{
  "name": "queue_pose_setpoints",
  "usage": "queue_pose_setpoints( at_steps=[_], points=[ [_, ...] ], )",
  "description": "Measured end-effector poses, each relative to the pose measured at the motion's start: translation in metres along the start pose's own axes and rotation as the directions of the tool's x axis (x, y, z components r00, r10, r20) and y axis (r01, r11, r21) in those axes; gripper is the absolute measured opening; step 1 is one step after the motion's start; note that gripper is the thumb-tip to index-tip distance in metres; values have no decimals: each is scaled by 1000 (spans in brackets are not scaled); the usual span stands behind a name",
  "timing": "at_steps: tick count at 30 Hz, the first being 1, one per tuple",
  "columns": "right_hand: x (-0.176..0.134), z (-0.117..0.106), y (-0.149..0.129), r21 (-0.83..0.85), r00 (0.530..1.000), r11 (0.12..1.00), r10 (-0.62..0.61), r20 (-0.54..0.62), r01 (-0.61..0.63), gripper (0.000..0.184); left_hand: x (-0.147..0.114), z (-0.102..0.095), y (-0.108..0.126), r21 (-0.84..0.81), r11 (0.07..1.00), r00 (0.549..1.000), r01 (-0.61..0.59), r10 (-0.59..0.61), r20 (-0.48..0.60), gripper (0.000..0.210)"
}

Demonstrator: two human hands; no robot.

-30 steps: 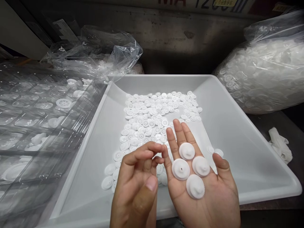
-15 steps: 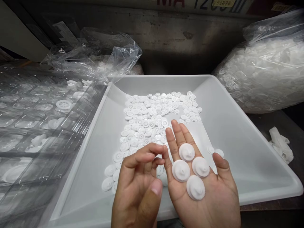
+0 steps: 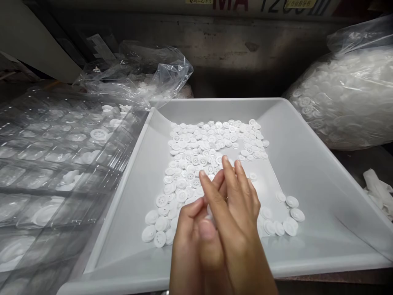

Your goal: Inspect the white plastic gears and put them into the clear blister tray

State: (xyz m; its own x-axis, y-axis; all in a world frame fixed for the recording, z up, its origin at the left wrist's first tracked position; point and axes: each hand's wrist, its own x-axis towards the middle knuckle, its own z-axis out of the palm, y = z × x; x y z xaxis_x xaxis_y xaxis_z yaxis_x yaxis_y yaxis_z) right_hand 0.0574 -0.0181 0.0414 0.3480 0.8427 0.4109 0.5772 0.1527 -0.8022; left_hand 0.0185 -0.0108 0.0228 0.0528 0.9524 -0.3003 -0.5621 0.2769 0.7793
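Both hands are over the near part of the grey tray, and they meet there. The left hand is curled, with its thumb in front. The right hand shows its back, its fingers rather straight and slightly apart, and it lies against the left one. A small white piece is seen between them, mostly hidden; I cannot tell which hand holds it, or how many pieces are inside.

In the tray, many white plastic gears lie in a loose pile, from its far wall down along its left half. A smaller group of gears rests at its near right part, beside the right hand.

At the left of the tray stand clear plastic trays with compartments, some with white parts inside. Behind its far left corner there is a crumpled clear bag. At the right of the tray, a big clear bag is full of white gears, and nearer lies a white cloth-like thing.
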Motion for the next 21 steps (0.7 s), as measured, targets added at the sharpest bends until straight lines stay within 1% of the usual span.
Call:
queue_pose_setpoints(
  at_steps=[1,2,3,5,7,9,12,15,19,21],
  points=[
    [-1,-6,5,-7,999,1000,-24,45,25,43,3,3,4,-92,991,995,100,-99,16,38],
    [-2,-14,10,42,996,999,-37,76,34,45,5,8,9,-180,964,980,198,-195,35,40],
    [-1,-25,17,61,993,996,-66,101,60,44,6,12,15,-242,935,966,259,-256,44,41],
    [1,-47,30,-22,982,988,-150,116,154,45,7,20,27,-380,865,942,328,-330,61,36],
    [3,-63,41,-101,969,969,-211,132,224,46,4,25,34,-494,796,931,349,-355,86,40],
    [5,-71,47,-119,958,960,-231,172,253,40,2,24,35,-526,771,927,359,-360,105,48],
    [7,-71,54,-81,930,954,-260,260,290,31,1,19,28,-500,777,923,382,-348,165,50],
    [10,-69,57,-71,912,943,-294,287,326,32,3,14,22,-510,764,919,395,-329,219,50],
    [9,-71,56,-74,924,948,-282,257,310,35,6,13,21,-517,755,915,404,-329,234,48],
    [5,-69,55,-44,961,977,-196,194,208,35,7,13,20,-533,762,929,369,-283,239,44]
  ],
)
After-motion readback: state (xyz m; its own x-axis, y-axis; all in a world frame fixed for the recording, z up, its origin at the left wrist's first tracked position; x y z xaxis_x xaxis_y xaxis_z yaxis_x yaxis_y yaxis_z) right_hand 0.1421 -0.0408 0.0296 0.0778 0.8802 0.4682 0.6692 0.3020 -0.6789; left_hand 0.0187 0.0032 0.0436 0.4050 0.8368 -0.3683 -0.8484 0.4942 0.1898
